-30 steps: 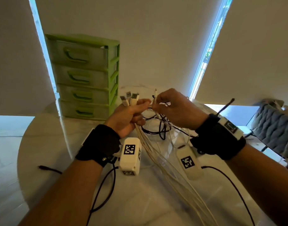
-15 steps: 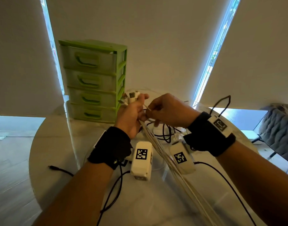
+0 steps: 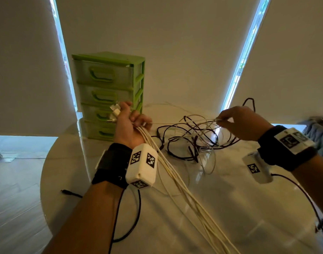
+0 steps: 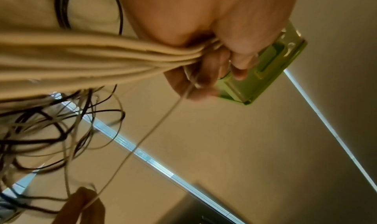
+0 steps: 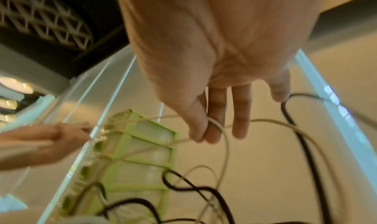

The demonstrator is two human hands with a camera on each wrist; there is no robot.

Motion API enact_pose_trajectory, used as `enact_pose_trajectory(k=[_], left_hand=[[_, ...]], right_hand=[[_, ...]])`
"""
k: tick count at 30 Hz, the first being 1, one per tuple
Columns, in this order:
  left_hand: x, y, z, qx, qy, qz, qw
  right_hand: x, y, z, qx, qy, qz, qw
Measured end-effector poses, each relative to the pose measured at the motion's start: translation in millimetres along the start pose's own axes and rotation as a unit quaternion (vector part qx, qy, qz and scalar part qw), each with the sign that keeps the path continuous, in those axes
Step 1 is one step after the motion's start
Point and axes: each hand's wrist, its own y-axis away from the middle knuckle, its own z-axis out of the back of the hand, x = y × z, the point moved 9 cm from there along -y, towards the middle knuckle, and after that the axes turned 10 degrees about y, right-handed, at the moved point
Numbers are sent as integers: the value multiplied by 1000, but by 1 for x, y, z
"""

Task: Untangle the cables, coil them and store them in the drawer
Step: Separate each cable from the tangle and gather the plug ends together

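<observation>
My left hand (image 3: 131, 123) grips a bundle of white cables (image 3: 177, 178) with their USB plugs (image 3: 115, 110) sticking up past the fingers; the bundle (image 4: 97, 58) trails toward the table's near edge. One thin white cable (image 3: 184, 122) runs taut from that hand to my right hand (image 3: 235, 121), which pinches it between thumb and forefinger (image 5: 202, 130). Below and between the hands lies a tangle of black and white cables (image 3: 191, 140) on the table. A green four-drawer unit (image 3: 109, 94) stands behind my left hand, all drawers closed.
The round pale table (image 3: 69, 162) has its edge at the left. A black plug end (image 3: 67, 192) lies near that edge. Black sensor leads (image 3: 137, 217) hang from both wristbands. A grey chair (image 3: 320, 132) stands at the far right. Blinds cover the windows behind.
My hands were together over the tangle; now the right hand has drawn away to the right, pulling one thin white cable taut. The left hand keeps the bundle.
</observation>
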Motion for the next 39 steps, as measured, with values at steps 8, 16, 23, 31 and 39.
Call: enact_pose_trajectory(k=[8, 16, 23, 31, 39], left_hand=[[-5, 1, 0, 24, -101, -18, 994], [45, 23, -19, 112, -280, 64, 951], [56, 36, -23, 53, -362, -16, 931], [5, 26, -40, 114, -243, -84, 960], [8, 24, -43, 152, -244, -48, 957]], right_hand=[[-17, -31, 43, -79, -85, -70, 991], [88, -13, 90, -52, -370, 103, 922], [130, -3, 81, 5, -409, 183, 894], [1, -29, -44, 121, 118, -17, 985], [46, -24, -3, 18, -118, 44, 992]])
